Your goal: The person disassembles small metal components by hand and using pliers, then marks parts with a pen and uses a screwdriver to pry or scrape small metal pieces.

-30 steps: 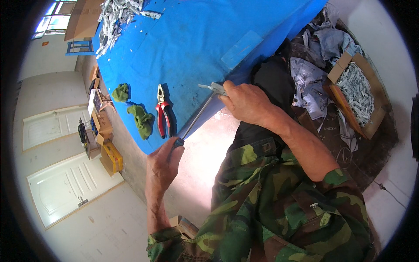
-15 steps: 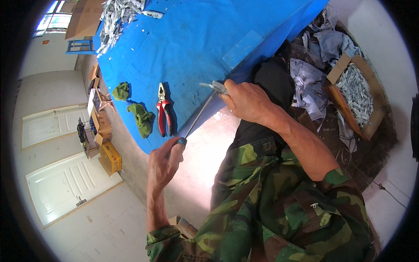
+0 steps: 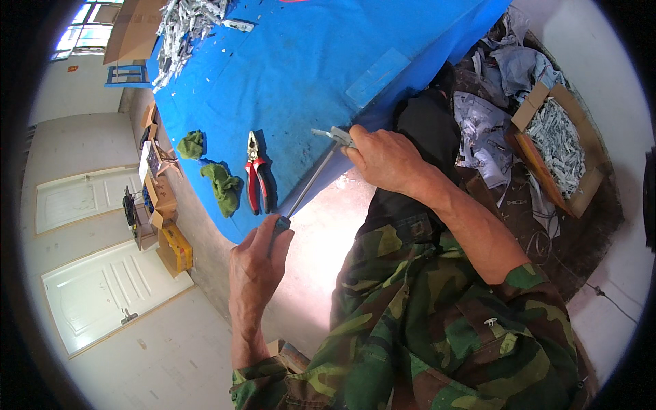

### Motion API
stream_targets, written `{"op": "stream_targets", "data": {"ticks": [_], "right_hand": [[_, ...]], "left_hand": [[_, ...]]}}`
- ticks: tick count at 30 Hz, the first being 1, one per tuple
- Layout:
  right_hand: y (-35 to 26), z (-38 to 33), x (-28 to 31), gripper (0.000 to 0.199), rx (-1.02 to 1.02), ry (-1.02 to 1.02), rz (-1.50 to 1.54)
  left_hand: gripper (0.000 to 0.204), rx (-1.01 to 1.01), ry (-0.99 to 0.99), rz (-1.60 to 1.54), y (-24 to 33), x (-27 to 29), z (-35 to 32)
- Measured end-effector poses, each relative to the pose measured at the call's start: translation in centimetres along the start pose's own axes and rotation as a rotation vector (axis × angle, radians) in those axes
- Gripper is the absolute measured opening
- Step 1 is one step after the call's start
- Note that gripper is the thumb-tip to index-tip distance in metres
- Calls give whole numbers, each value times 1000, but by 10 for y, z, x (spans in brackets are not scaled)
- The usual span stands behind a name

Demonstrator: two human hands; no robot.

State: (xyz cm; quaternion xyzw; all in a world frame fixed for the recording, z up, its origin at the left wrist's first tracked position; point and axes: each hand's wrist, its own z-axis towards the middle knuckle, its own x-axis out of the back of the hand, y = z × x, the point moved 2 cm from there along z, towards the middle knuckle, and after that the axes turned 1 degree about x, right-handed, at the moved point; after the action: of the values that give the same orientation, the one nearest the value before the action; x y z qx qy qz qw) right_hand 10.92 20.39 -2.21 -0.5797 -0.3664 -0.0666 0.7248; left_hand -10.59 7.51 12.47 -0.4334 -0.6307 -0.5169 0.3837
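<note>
My left hand [image 3: 260, 263] is closed round the dark blue handle of a screwdriver [image 3: 309, 185], whose long metal shaft slants up to the right. At the shaft's far end, my right hand [image 3: 383, 156] grips a small grey-white part [image 3: 336, 136] with a thin piece sticking out to the left. The tip meets this part; the exact contact is hidden by the part and fingers. On the blue cloth left of the shaft lie pliers [image 3: 255, 175] with red and black handles, jaws pointing away. Beside them are two crumpled green cloths [image 3: 221, 188].
A blue cloth [image 3: 294, 75] covers the table, with a heap of grey-white parts [image 3: 188, 37] at its far left. On the right, an open cardboard box [image 3: 593, 179] holds similar parts, beside plastic bags [image 3: 485, 123]. Boxes and a yellow crate [image 3: 175, 247] stand along the left.
My left hand has shifted slightly down and its fingers have loosened and turned on the screwdriver handle, showing more of it. My right hand has hardly moved.
</note>
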Motion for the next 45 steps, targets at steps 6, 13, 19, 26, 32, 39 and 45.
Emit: {"op": "stream_targets", "data": {"ticks": [6, 13, 19, 26, 32, 39, 45], "right_hand": [[-2, 1, 1, 28, 13, -20, 20], [0, 1, 0, 28, 5, 20, 38], [2, 2, -1, 30, -26, -18, 43], [1, 3, 2, 30, -24, -42, 67], [0, 2, 0, 31, -30, -35, 70], [-1, 1, 0, 31, -44, -44, 63], [0, 1, 3, 31, -34, -43, 82]], "left_hand": [[23, 41, -45, -113, -12, 0, 3], [31, 152, -145, -288, -36, -13, 5], [33, 129, -122, -284, -37, -15, 8], [27, 362, -265, -549, -51, -20, 13], [24, 102, -45, -148, -19, -7, 6], [29, -14, 31, -34, -7, -9, -2], [26, -60, 37, -42, -12, -10, 0]]}}
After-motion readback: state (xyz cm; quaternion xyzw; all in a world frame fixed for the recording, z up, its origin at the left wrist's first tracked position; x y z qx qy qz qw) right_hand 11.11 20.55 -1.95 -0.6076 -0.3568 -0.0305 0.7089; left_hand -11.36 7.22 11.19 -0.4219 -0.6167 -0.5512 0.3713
